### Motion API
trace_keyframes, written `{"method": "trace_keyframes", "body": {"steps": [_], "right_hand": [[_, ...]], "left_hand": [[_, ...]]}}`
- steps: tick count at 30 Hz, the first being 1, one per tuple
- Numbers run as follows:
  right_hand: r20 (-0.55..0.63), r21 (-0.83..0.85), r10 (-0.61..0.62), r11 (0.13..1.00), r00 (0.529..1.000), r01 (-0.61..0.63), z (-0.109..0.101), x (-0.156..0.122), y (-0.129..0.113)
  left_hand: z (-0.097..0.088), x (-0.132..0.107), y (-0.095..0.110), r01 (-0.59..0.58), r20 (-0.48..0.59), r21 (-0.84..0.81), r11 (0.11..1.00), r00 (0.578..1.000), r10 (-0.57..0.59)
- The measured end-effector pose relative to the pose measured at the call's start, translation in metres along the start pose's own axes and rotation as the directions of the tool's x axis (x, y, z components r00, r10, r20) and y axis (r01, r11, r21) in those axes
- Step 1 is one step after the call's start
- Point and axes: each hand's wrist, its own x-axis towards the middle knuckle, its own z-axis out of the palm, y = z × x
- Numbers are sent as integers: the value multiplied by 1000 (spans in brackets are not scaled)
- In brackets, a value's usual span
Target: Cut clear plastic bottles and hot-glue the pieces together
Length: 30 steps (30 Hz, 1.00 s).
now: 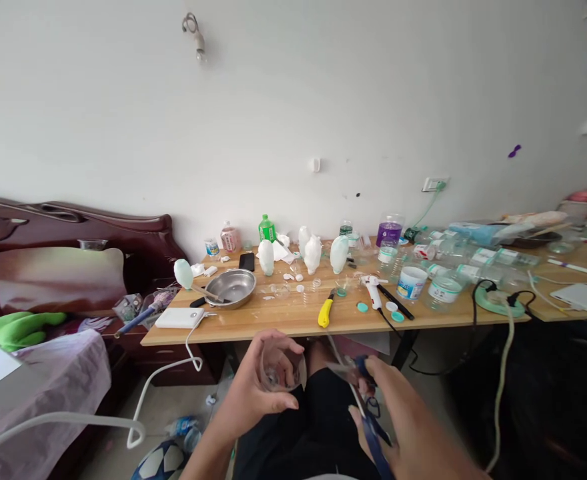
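My left hand (246, 390) curls around a clear plastic cup-like piece (297, 371), perhaps a cut bottle end, with its round opening facing me. To the right, my right hand (406, 413) grips a pair of scissors (375, 443) with dark blue handles. The blades are partly blurred, and a thin pale strip shows beside them. Both hands are above my lap, in front of the table edge, and the scissors are apart from the plastic piece. Nearest on the table lies a yellow utility knife (325, 312).
On the wooden table (253, 323) stand a metal bowl (233, 287), several white wrapped shapes (312, 256), a glue gun (373, 291) and a labelled tub (412, 283). Clear bottles (446, 290) crowd the right side. A white cable (166, 363) hangs from a power bank (178, 318) at left.
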Motion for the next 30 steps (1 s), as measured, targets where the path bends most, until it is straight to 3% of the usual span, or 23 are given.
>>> {"method": "trace_keyframes", "body": {"steps": [3,5,9,15,24,30], "right_hand": [[255,-27,78,997,964,-73,-1,10,4],[302,-65,95,995,949,-79,-1,14,4],[317,-122,68,992,946,-31,-1,20,2],[303,-172,77,985,950,-25,-5,24,3],[382,-135,69,991,922,-19,-20,30,2],[350,-120,50,993,935,-8,-14,28,7]], "left_hand": [[3,2,6,83,26,16,996,996,-83],[5,3,9,137,19,45,990,990,-138],[5,6,13,193,-8,37,981,981,-193],[9,8,11,210,48,-13,978,977,-209],[4,7,5,233,98,-39,972,968,-229],[5,10,7,259,113,-52,964,961,-252]]}}
